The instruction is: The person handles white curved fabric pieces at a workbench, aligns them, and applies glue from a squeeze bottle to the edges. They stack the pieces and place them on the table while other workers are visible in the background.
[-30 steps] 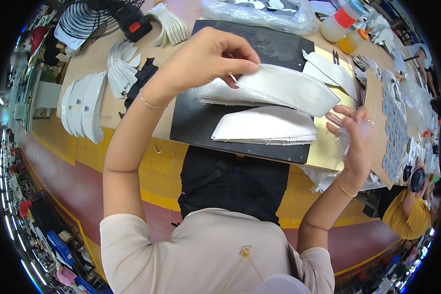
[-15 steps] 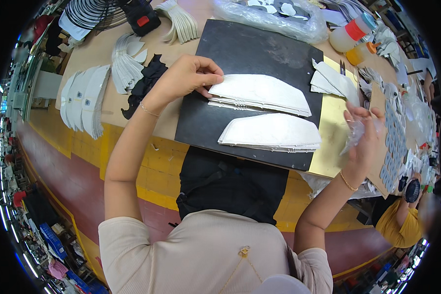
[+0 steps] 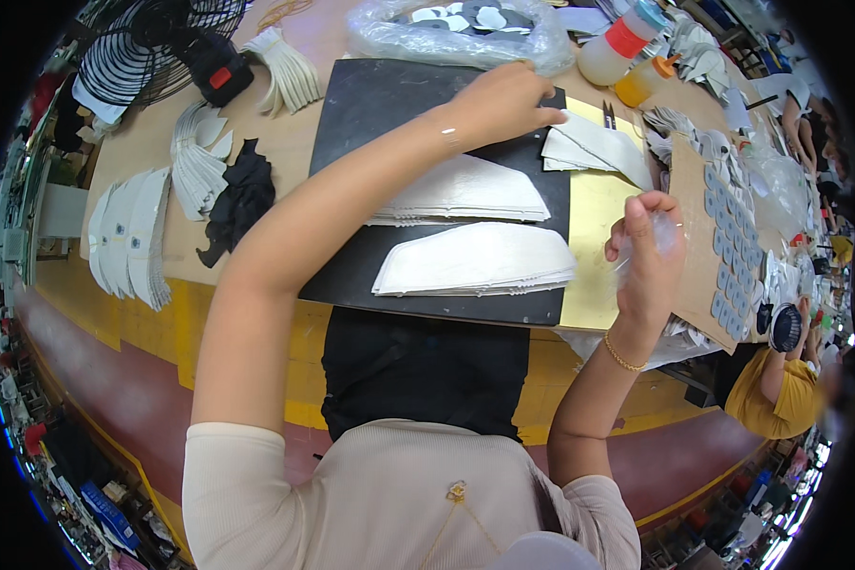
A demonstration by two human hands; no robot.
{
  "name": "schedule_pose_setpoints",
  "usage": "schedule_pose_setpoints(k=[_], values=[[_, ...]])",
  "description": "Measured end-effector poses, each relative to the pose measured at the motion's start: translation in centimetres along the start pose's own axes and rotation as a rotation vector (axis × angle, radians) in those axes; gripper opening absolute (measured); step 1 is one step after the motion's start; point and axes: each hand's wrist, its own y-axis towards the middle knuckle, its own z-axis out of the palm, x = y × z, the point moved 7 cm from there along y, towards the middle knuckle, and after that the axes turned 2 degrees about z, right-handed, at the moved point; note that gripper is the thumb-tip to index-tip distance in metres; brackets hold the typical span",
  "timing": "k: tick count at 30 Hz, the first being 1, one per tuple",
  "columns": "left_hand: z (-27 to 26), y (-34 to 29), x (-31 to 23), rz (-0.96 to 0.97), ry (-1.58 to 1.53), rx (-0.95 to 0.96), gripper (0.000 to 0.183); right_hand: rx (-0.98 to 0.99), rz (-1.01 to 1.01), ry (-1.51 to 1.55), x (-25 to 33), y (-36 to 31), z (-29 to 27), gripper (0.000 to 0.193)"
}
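My left hand (image 3: 511, 103) reaches across the black board (image 3: 351, 123), thumb and fingers apart, its thumb close to the corner of the small pile of white cut pieces (image 3: 594, 147). Whether the thumb touches them I cannot tell. Curled around a crumpled bit of clear plastic film (image 3: 663, 236), my right hand (image 3: 648, 261) is raised over the yellow sheet (image 3: 594, 275). On the board lie two stacks of white curved panels: the farther stack (image 3: 470, 185), partly behind my left forearm, and the nearer stack (image 3: 475, 256).
To the left are bundled white strips (image 3: 128, 233), black cloth (image 3: 242, 199) and a black wire-cage fan (image 3: 161, 47). Beyond the board sits a plastic bag of cut pieces (image 3: 465, 28). Bottles (image 3: 617, 47), snips (image 3: 609, 116) and a cardboard sheet with grey ovals (image 3: 703, 237) stand or lie rightward.
My left hand has left the farther stack of white panels and swung right to the small pile. My right hand keeps the plastic film, its fingers now more curled. The view has shifted.
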Motion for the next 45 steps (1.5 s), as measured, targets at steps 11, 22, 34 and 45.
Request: schedule_pose_setpoints(k=[11,22,34,45], values=[[4.7,3.6,1.6,-0.259,-0.268,0.206,0.031,-0.02,0.063,-0.114,-0.8,-0.6,-1.1,0.02],[3.4,2.9,-1.9,-0.227,-0.3,0.178,0.027,0.015,0.058,-0.101,-1.6,-0.4,-0.2,0.022],[-0.2,-4.3,-7.8,-0.205,-0.477,0.222,0.024,0.055,0.143,0.011,-4.3,0.3,1.3,0.024],[0.6,-5.8,-7.3,-0.544,-0.86,0.365,0.022,0.133,0.224,0.126,-4.1,-0.2,1.5,0.01]])
